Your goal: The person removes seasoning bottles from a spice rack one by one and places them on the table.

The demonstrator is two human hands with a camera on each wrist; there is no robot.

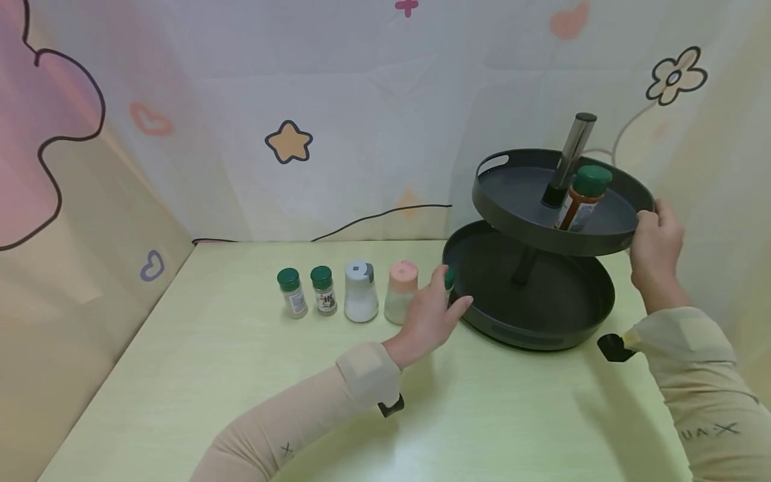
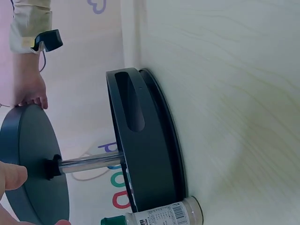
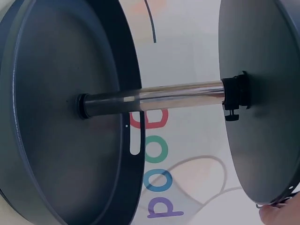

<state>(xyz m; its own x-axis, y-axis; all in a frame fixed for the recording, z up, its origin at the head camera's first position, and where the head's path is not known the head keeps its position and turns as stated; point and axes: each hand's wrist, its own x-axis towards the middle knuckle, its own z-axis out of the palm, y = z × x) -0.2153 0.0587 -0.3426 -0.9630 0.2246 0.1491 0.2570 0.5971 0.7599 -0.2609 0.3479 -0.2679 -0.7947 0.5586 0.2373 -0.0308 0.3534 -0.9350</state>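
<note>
A black two-tier round rack (image 1: pixel 536 335) stands at the right, its upper tray (image 1: pixel 518 221) tilted on a metal post. My right hand (image 1: pixel 659 251) grips that tray's right rim. On the upper tray is a green-lidded jar (image 1: pixel 579 204) with reddish-brown contents. My left hand (image 1: pixel 427 318) reaches beside the lower tray, thumb and fingers spread apart. Just beyond it, mostly hidden in the head view, a small green-capped spice jar (image 2: pixel 164 215) stands close against the lower tray. In the left wrist view, a gap shows between the fingertips and this jar.
Left of my left hand stand a pink-topped shaker (image 1: pixel 401 291), a grey-topped white shaker (image 1: pixel 361 294) and two green-capped spice jars (image 1: pixel 324 291) in a row. A printed curtain (image 1: pixel 361 181) hangs behind the pale table (image 1: pixel 211 375).
</note>
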